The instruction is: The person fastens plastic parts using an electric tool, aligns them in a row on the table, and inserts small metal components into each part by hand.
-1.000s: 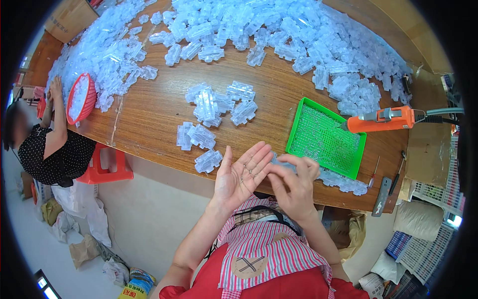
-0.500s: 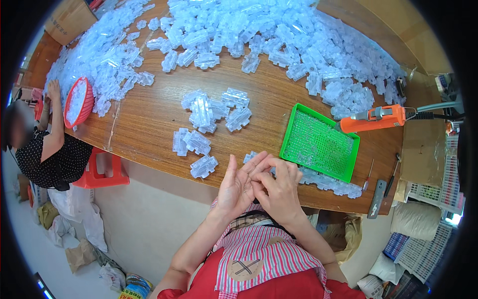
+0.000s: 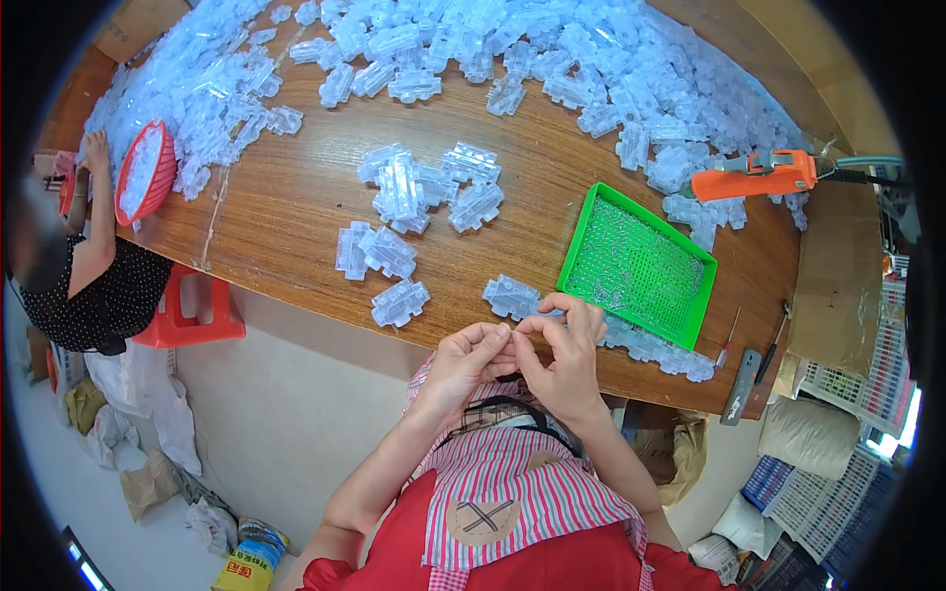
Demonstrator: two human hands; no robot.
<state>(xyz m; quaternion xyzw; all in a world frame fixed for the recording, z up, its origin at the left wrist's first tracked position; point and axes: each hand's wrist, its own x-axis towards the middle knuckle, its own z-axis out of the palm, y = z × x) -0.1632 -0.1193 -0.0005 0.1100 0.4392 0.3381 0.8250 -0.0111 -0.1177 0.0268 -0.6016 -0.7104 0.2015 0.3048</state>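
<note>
My left hand [image 3: 465, 366] and my right hand [image 3: 566, 357] meet just off the table's front edge. Thumbs and forefingers are pinched together at the tips. Whatever sits between them is too small to make out. Just beyond the fingers lies a clear plastic piece [image 3: 510, 295]. To the right, a green tray [image 3: 704, 305] holds many small metal pieces, perhaps screws. Along the tray's near side runs a row of clear plastic pieces [image 3: 655, 357]. A loose group of similar pieces [image 3: 400, 192] rests left of the tray.
Heaped clear plastic parts [image 3: 434, 44] cover the table's far side. An orange power screwdriver [image 3: 754, 175] with a cable is at the right, near a thin screwdriver [image 3: 728, 340] and a grey flat tool [image 3: 741, 389]. At left, a co-worker's hand [image 3: 96, 153] is beside a red basket [image 3: 148, 192].
My left palm was open and turned up with my right fingers over it; now its fingers have closed and both hands pinch tip to tip. The view has shifted slightly.
</note>
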